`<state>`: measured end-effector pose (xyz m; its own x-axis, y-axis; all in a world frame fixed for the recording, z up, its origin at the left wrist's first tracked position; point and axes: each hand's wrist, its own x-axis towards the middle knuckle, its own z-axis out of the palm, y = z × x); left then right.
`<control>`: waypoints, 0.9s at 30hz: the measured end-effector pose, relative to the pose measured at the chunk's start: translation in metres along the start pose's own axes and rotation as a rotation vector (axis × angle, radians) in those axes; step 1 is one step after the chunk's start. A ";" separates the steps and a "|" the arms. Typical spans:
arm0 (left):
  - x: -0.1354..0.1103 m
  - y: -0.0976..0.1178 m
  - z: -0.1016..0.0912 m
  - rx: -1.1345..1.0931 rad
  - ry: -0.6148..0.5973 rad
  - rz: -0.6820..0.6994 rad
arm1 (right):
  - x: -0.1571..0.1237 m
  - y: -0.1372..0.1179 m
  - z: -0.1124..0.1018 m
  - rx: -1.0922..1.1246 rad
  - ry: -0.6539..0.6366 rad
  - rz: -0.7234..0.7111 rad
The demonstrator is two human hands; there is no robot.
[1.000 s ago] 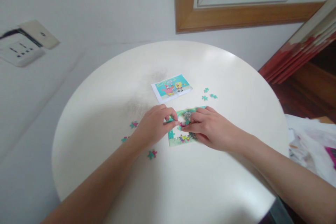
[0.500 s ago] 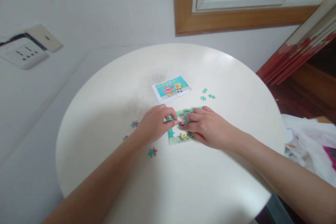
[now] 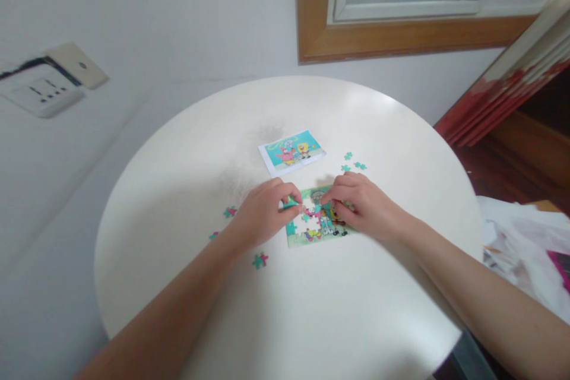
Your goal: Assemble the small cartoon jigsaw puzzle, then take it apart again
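Works at a white table. Leaves a green-and-pink piece loose on the near side, and two more loose pieces farther left. Reaches past these to the puzzle, flat near the table's middle. Has just drawn the right hand back from the pink piece inside the puzzle, uncovering more of the printed figures. Seems, by this, to be done there with the right fingers for the moment; still shows white gaps above and below that piece, so falls short of a full picture. Holds the right thumb and forefinger apart over the figures, with no piece visible between; cannot tell whether touching the surface. Keeps the left hand at the gap's left edge, thumb and forefinger almost together beside the pink piece; cannot tell whether pinching anything. Leaves three green pieces just beyond the right knuckles, and a printed picture card farther left.
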<state>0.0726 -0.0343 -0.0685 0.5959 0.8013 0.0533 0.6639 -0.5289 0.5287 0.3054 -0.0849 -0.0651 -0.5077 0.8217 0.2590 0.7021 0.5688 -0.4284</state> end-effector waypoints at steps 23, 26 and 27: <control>0.000 -0.004 0.004 0.040 0.023 -0.026 | -0.003 0.004 -0.006 0.088 -0.058 -0.123; -0.001 -0.004 0.003 0.036 0.024 -0.033 | -0.003 0.004 -0.003 0.066 -0.079 -0.121; -0.001 -0.004 0.002 0.036 0.023 -0.036 | -0.003 0.003 -0.002 0.054 -0.084 -0.110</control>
<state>0.0709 -0.0337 -0.0725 0.5613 0.8258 0.0545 0.7007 -0.5092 0.4996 0.3103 -0.0854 -0.0653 -0.6217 0.7473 0.2344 0.6132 0.6506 -0.4480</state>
